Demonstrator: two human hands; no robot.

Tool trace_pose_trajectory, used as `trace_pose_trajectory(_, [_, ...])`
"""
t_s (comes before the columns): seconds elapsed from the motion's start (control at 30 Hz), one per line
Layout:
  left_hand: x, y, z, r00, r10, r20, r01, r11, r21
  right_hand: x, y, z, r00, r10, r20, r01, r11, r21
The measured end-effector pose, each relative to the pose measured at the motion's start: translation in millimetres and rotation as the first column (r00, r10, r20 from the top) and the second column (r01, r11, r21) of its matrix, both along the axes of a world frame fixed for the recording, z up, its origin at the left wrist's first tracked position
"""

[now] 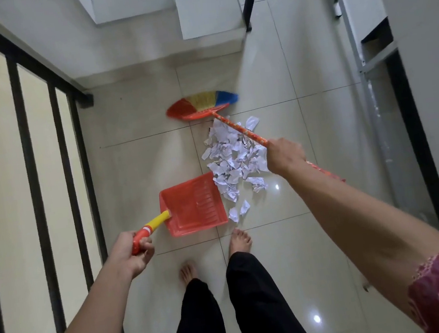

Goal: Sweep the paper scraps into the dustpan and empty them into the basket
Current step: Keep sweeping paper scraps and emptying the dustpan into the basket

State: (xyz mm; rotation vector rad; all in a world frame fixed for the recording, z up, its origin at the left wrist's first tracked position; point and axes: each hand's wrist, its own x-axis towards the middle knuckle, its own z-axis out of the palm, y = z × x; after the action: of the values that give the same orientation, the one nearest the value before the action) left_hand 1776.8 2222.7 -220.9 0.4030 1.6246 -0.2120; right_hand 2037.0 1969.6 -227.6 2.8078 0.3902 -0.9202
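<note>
Glossy cream floor tiles point(139, 163) spread below us, with a black railing point(24, 113) on our left. Our left hand point(133, 250) grips the handle of the red dustpan point(193, 206), which lies flat with its open edge touching the paper scraps point(232, 159). Our right hand point(285, 157) grips the stick of the broom point(199, 110), whose head rests beyond the pile. Our 2 bare feet point(240, 240) stand just behind the dustpan.

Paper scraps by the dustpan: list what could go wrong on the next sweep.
1. The broom rests beyond the paper scraps, while the dustpan opens sideways. A straight pull back may send scraps past its mouth toward the bare foot.
2. The pile spreads wider than the dustpan's lip, so some may miss.
3. The left hand grips only the handle's end, so the pan could skid.
</note>
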Motion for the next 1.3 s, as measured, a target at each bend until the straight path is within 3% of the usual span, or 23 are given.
trace_pose_trajectory(0.33, [17.3, 14.1, -3.7, 1.000, -0.005, 0.008, 0.004, 0.999, 0.045, -86.7, -74.1, 31.5, 0.946, -0.320, -0.043, 0.312, 0.941, -0.127])
trace_pose_trajectory(0.63, [-23.8, 21.2, 15.9, 0.988, -0.127, 0.089, 0.127, 0.992, -0.001, -199.7, -91.2, 38.2, 0.702, -0.682, -0.204, 0.680, 0.728, -0.090])
trace_pose_trajectory(0.73, [-29.4, 23.9, 4.5, 0.958, -0.285, 0.045, 0.284, 0.959, 0.014, -232.9, -80.5, 31.0, 0.700, -0.682, -0.214, 0.686, 0.724, -0.065])
trace_pose_trajectory(0.8, [-27.3, 29.0, -4.9, 0.863, -0.502, -0.058, 0.505, 0.863, 0.036, -252.2, -72.3, 25.8, 0.757, -0.636, -0.154, 0.636, 0.770, -0.051])
trace_pose_trajectory(0.87, [-21.4, 38.2, -8.2, 0.690, -0.717, -0.095, 0.720, 0.694, -0.006, -265.4, -65.1, 22.7, 0.799, -0.589, -0.120, 0.590, 0.807, -0.033])
trace_pose_trajectory(1.03, [0.0, 52.7, -10.5, 0.280, -0.951, -0.128, 0.954, 0.291, -0.075, -275.9, -56.0, 11.2, 0.803, -0.570, -0.175, 0.585, 0.810, 0.046])
trace_pose_trajectory(1.13, [3.6, 40.6, -18.0, 0.242, -0.962, -0.128, 0.968, 0.248, -0.033, -277.2, -53.9, 11.4, 0.741, -0.615, -0.269, 0.658, 0.744, 0.112])
trace_pose_trajectory(1.3, [10.0, 8.8, -31.7, 0.343, -0.939, -0.038, 0.939, 0.343, 0.005, -292.8, -52.6, 30.5, 0.640, -0.631, -0.438, 0.755, 0.621, 0.209])
